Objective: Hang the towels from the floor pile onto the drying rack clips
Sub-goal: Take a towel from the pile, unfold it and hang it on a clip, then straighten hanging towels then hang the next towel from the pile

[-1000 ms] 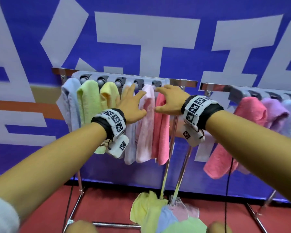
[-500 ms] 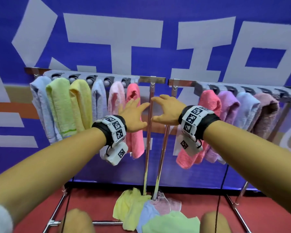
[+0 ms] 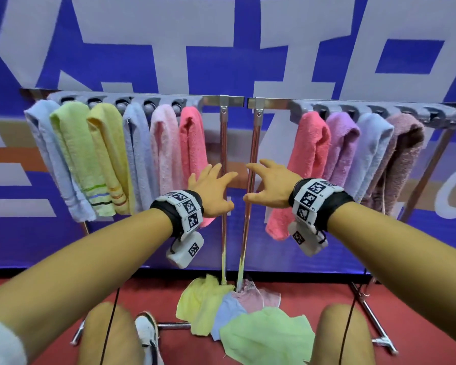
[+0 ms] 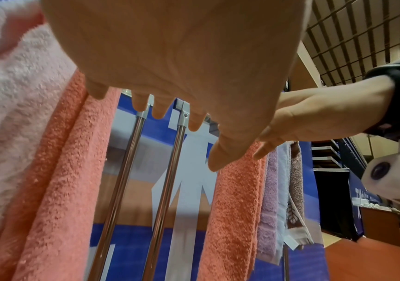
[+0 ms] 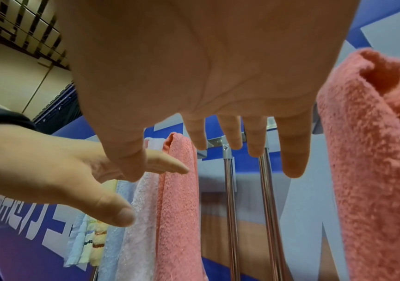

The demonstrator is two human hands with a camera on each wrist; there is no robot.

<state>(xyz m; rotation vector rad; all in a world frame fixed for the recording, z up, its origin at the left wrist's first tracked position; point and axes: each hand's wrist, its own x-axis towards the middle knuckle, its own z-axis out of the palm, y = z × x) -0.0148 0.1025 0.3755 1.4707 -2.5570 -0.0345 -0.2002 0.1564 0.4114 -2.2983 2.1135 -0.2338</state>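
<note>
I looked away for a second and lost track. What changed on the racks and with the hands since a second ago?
Both hands came off the coral towel on the left rack and drew back and down, open; the left hand and right hand now hang empty before the rack posts. The hung towels and the floor pile look unchanged.

A red floor (image 3: 313, 291) runs across the bottom of the head view. At bottom centre a loose pile of towels (image 3: 244, 316) lies on it: a yellow towel (image 3: 200, 304) at the left, a blue one (image 3: 228, 314) and a pale pink one (image 3: 253, 296) in the middle, a light green one (image 3: 269, 335) nearest the lower edge. The chrome feet of the drying racks (image 3: 374, 322) stand on the floor, and two upright poles (image 3: 241, 267) come down at the top of the pile. A white shoe (image 3: 146, 330) rests at lower left.
</note>
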